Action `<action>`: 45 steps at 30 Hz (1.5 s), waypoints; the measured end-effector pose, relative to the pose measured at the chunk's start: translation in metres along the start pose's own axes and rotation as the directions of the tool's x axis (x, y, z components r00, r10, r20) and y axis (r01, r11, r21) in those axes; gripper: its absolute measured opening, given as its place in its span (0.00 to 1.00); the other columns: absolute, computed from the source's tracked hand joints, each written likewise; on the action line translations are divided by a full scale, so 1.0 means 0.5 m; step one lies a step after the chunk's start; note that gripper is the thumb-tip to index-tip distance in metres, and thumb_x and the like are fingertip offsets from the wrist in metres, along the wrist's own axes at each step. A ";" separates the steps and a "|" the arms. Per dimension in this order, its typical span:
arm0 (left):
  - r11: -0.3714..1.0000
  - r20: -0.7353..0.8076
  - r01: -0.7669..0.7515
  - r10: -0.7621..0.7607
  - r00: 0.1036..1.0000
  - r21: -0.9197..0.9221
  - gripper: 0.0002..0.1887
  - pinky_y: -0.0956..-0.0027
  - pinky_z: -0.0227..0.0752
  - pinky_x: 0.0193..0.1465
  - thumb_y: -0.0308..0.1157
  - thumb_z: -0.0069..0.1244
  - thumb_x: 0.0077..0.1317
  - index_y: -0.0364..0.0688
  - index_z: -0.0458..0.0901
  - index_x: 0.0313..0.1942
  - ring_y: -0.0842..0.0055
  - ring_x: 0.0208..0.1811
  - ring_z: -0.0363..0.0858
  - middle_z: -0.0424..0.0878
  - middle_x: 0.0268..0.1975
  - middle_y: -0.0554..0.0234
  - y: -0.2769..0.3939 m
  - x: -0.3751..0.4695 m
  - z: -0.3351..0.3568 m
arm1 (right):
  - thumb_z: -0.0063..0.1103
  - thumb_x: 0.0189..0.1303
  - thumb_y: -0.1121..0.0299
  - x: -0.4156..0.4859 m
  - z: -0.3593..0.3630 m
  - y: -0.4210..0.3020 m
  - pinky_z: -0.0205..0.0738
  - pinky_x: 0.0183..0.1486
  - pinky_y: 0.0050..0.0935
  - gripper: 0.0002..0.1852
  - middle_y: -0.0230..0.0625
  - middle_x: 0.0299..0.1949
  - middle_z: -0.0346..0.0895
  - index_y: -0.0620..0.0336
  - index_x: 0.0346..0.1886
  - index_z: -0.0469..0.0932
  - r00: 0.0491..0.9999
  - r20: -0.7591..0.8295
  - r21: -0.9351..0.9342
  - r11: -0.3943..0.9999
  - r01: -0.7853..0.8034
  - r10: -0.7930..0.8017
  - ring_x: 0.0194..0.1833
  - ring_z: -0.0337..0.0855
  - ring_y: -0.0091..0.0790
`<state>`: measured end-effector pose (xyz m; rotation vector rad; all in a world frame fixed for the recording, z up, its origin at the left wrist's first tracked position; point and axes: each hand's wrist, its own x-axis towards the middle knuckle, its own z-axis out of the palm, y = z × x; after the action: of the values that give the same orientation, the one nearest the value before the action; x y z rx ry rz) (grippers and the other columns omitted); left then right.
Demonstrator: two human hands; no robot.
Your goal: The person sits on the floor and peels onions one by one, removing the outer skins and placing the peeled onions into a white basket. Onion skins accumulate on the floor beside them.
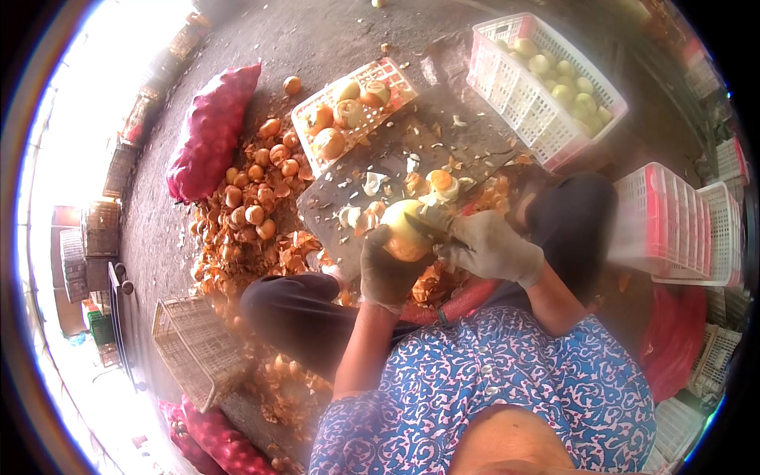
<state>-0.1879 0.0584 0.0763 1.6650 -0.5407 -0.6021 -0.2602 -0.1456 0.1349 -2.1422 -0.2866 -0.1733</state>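
My left hand, in a grey work glove, holds a partly peeled onion from below and from the left. The onion's upper part is bare and pale, its lower part still orange-brown. My gloved right hand is at the onion's right side, shut on a small knife whose dark blade lies against the onion; the handle is hidden in the glove. Beneath lies a dark board strewn with onion scraps and skins. At its far left edge a tilted white plastic basket holds several unpeeled onions.
A tall white crate of peeled onions stands at the upper right. Loose onions and skins heap on the left, by a full red mesh sack. Stacked crates stand at the right; another crate sits at the lower left.
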 end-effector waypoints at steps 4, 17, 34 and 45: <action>0.995 -0.043 0.009 -0.013 0.999 -0.100 0.29 0.53 0.70 0.72 0.45 0.49 0.71 0.40 0.71 0.67 0.63 0.68 0.75 0.77 0.65 0.54 -0.019 0.002 0.015 | 0.63 0.72 0.64 0.006 0.005 0.023 0.81 0.41 0.41 0.28 0.52 0.39 0.85 0.51 0.74 0.73 0.994 -0.093 -0.044 0.998 0.048 -0.052 0.39 0.89 0.52; 0.360 0.159 0.292 -0.355 0.921 -0.886 0.30 0.48 0.77 0.61 0.50 0.52 0.67 0.44 0.75 0.66 0.59 0.62 0.80 0.82 0.61 0.55 0.012 0.005 0.013 | 0.58 0.76 0.62 0.000 -0.007 0.012 0.80 0.45 0.43 0.25 0.53 0.43 0.84 0.53 0.73 0.73 0.999 0.042 -0.024 0.999 -0.026 0.027 0.43 0.88 0.55; 0.231 0.268 0.372 -0.383 0.884 -0.899 0.35 0.46 0.74 0.67 0.49 0.52 0.66 0.41 0.69 0.70 0.55 0.66 0.77 0.76 0.67 0.51 0.048 0.004 0.004 | 0.60 0.73 0.69 -0.004 -0.001 0.017 0.80 0.45 0.40 0.26 0.58 0.46 0.84 0.54 0.73 0.73 0.994 -0.071 0.114 0.990 -0.078 0.087 0.46 0.88 0.56; 0.990 0.096 -0.139 0.138 0.986 0.007 0.27 0.46 0.59 0.80 0.46 0.58 0.65 0.55 0.80 0.65 0.66 0.74 0.71 0.85 0.60 0.70 -0.004 0.004 -0.006 | 0.57 0.77 0.67 -0.004 -0.023 0.036 0.79 0.53 0.34 0.26 0.54 0.57 0.84 0.60 0.75 0.71 0.948 -0.225 0.107 0.973 -0.206 0.225 0.51 0.88 0.36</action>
<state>-0.1844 0.0598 0.0749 1.6025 -0.7249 -0.5787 -0.2576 -0.1649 0.1265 -2.0298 0.0786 -0.2812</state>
